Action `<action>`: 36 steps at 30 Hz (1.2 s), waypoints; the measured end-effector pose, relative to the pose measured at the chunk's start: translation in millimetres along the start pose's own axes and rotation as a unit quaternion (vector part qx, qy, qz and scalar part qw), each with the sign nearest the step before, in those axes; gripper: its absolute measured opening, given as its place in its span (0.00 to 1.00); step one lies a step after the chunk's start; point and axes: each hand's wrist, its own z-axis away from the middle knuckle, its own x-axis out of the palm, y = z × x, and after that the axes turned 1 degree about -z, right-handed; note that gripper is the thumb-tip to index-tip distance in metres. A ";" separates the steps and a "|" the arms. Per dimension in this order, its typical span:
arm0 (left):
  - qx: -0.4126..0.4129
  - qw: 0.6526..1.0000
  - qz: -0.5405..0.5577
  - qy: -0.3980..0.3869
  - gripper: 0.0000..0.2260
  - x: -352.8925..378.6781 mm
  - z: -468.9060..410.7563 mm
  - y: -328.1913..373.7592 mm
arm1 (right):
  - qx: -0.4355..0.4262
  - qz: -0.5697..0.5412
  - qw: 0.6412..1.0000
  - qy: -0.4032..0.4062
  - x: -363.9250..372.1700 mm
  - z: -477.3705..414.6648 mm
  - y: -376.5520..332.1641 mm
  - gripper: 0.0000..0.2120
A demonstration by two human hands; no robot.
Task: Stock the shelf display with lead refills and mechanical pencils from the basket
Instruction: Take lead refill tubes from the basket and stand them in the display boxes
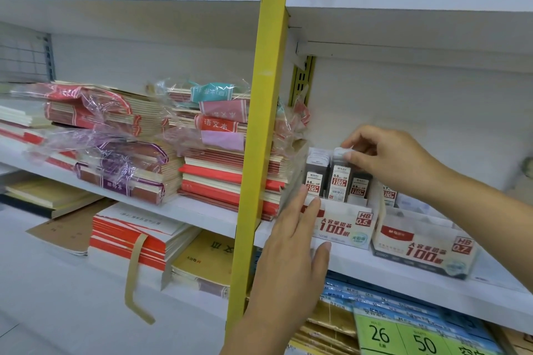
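Note:
A white HB 0.5 display box [343,228] stands on the white shelf [403,271], with several dark lead refill cases upright in it. My right hand [386,158] pinches the white cap of one lead refill case [340,176] standing in the box's middle row. My left hand [291,251] lies with straight fingers against the box's left front corner. To the right stands a second display box [421,251] marked HB 0.7, holding a refill case at its back. No basket and no mechanical pencils are in view.
A yellow upright post [259,124] splits the shelving. Left of it, stacks of plastic-wrapped exercise books [207,158] crowd the shelf up to the 0.5 box. Below the shelf lie blue packets [375,305] and green tags. Another white shelf hangs overhead.

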 end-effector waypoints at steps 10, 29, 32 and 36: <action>-0.007 1.000 -0.020 -0.017 0.29 -10.9 6.0 7.0 | -0.024 0.140 0.989 0.040 0.6 23.4 1.4 0.18; -0.339 0.795 0.013 -0.503 0.18 107.3 305.9 -75.2 | 0.439 -0.170 0.782 -0.408 250.1 411.3 107.2 0.21; -0.382 0.765 -0.033 -0.517 0.29 138.0 345.0 -91.7 | 0.481 -0.141 0.759 -0.416 286.4 460.7 119.0 0.27; -0.380 0.758 -0.098 -0.520 0.32 162.1 374.2 -101.6 | 0.436 -0.037 0.782 -0.444 315.3 498.3 128.0 0.41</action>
